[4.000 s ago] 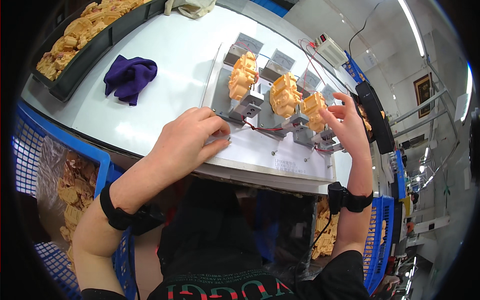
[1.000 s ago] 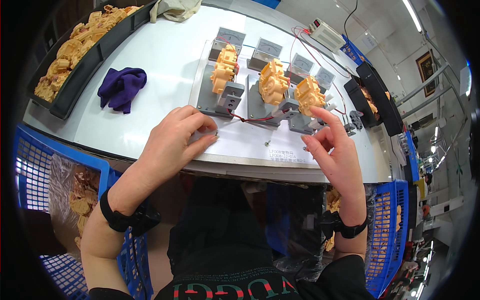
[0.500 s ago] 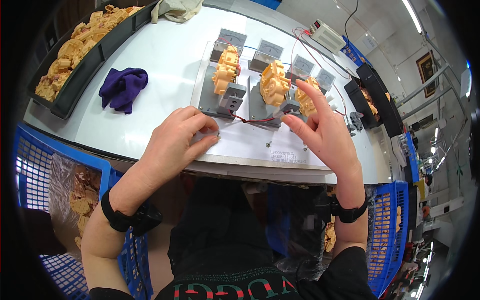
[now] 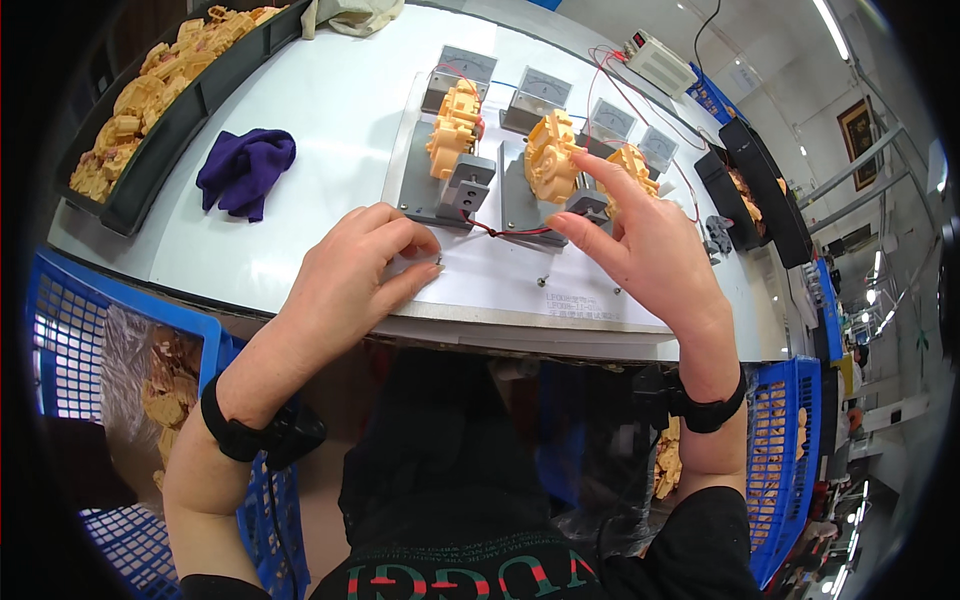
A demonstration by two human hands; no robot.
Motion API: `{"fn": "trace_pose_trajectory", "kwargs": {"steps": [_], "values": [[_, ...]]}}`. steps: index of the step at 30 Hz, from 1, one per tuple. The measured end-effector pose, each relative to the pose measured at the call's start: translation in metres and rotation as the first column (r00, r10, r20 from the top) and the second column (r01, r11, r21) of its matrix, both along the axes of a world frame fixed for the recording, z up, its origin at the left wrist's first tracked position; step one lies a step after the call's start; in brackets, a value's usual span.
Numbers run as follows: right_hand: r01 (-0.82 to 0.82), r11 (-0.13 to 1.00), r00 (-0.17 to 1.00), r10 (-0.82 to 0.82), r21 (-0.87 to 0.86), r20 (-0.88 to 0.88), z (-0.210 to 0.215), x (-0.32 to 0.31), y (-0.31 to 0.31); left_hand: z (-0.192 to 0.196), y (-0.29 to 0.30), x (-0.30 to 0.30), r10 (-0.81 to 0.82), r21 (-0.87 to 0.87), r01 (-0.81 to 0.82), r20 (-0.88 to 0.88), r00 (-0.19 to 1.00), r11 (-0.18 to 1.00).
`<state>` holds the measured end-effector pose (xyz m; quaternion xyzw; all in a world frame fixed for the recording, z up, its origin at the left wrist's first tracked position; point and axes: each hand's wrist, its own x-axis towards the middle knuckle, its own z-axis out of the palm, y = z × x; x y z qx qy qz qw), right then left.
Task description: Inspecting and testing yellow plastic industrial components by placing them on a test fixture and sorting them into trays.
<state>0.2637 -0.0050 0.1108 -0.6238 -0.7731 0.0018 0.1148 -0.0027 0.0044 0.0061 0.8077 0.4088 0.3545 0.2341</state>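
My left hand [image 4: 365,265] is by the front edge of the white board [image 4: 480,275], fingers curled, with thumb and forefinger tips closed on a small metal peg. My right hand [image 4: 650,240] is open, thumb and forefinger apart. Its forefinger tip touches or nearly touches the middle yellow plastic gear housing [image 4: 552,160], and its thumb is near the grey block [image 4: 587,203] in front of it. Another yellow gear housing [image 4: 456,130] stands in the left grey fixture [image 4: 425,190]. A third yellow gear housing [image 4: 632,167] is partly hidden behind my right hand.
Several analog meters [image 4: 541,90] stand behind the fixtures. Red and black wires [image 4: 492,233] run between them. A purple cloth [image 4: 245,172] lies to the left, near a black bin [image 4: 140,195] of yellow parts. A power supply [image 4: 660,62] and black boxes [image 4: 765,190] are at right.
My right hand has shifted slightly right and down relative to the fixtures, its forefinger now nearer the middle gear housing. My left hand stays in place. The view has shifted a little.
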Motion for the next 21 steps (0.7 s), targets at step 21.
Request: {"fn": "trace_pose_trajectory", "kwargs": {"steps": [21], "values": [[-0.016, 0.97, 0.807, 0.156, 0.244, -0.569, -0.089, 0.014, -0.061, 0.0, -0.001, 0.0, 0.008, -0.004, -0.008, -0.024, 1.0, 1.0]]}}
